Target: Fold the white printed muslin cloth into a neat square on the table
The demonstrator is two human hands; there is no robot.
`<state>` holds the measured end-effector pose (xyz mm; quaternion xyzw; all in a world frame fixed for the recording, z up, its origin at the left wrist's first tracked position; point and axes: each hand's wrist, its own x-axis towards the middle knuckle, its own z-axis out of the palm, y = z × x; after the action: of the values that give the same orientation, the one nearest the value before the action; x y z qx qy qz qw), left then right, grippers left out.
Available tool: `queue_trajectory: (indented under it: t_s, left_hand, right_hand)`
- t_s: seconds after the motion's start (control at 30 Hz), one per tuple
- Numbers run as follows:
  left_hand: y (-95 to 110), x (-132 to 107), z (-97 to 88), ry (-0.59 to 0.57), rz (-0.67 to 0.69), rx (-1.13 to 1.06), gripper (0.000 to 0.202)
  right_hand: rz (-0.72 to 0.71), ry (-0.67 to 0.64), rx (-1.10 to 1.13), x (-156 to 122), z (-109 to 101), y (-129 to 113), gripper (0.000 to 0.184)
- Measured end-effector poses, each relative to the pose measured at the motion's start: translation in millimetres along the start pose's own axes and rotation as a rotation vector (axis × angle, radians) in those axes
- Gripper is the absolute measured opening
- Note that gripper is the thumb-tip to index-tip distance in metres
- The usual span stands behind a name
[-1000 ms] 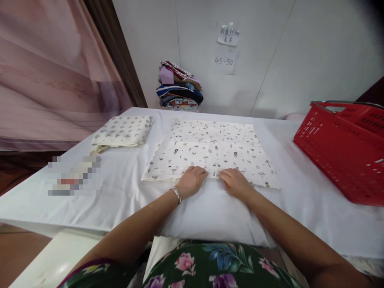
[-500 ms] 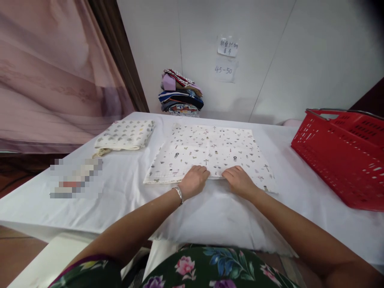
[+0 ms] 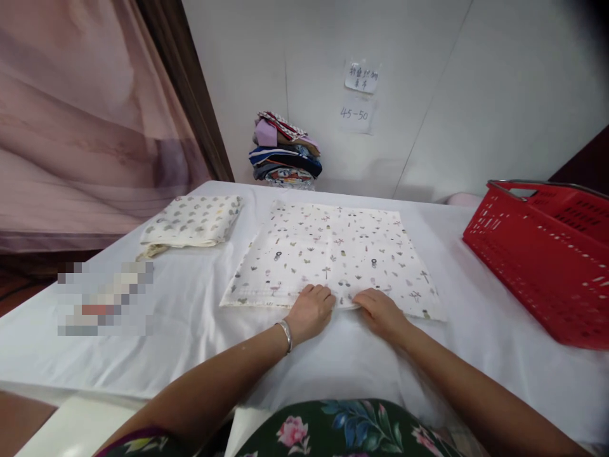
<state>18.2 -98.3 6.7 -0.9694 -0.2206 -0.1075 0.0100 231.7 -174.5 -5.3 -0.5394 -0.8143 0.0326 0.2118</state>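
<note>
A white cloth [image 3: 328, 254] with a small scattered print lies spread on the table, its near edge towards me. My left hand [image 3: 313, 311] is closed at that edge, just left of its middle, fingers curled over the fabric. Close by on the right, my right hand [image 3: 382, 313] pinches the same edge between thumb and fingers. A short stretch of edge shows between both hands. The fingertips are partly hidden. A crease runs down the cloth's middle.
A folded cream cloth [image 3: 193, 221] with grey motifs lies at the left, beside a pixelated patch. On the right stands a red plastic basket [image 3: 537, 254]. A pile of folded fabrics [image 3: 287, 149] is by the wall behind the white-covered table [image 3: 190, 343].
Both hands have come a little towards me with the middle of the cloth's near edge. The whole view has shifted slightly; basket and folded cloth appear lower.
</note>
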Motion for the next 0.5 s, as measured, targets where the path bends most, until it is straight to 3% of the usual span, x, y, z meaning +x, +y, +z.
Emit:
queue_trajectory:
  t_s: [0.13, 0.27, 0.37, 0.5]
  left_hand:
    - [7.3, 6.8, 4.3, 0.013, -0.037, 0.041, 0.015]
    - [1.7, 8.6, 10.6, 0.034, -0.027, 0.038, 0.020]
    - [-8.1, 7.7, 15.0, 0.072, 0.013, 0.023, 0.031]
    - [-16.2, 4.5, 19.2, 0.136, 0.075, 0.007, 0.041]
  right_hand:
    - [0.037, -0.003, -0.024, -1.1, 2.1, -5.7, 0.031]
    - [0.049, -0.022, -0.172, -3.5, 8.5, -7.5, 0.028]
    - [0.099, 0.011, -0.250, -10.0, 7.3, 2.8, 0.029]
    - [0.192, 0.069, -0.318, -35.5, -11.7, 28.3, 0.034]
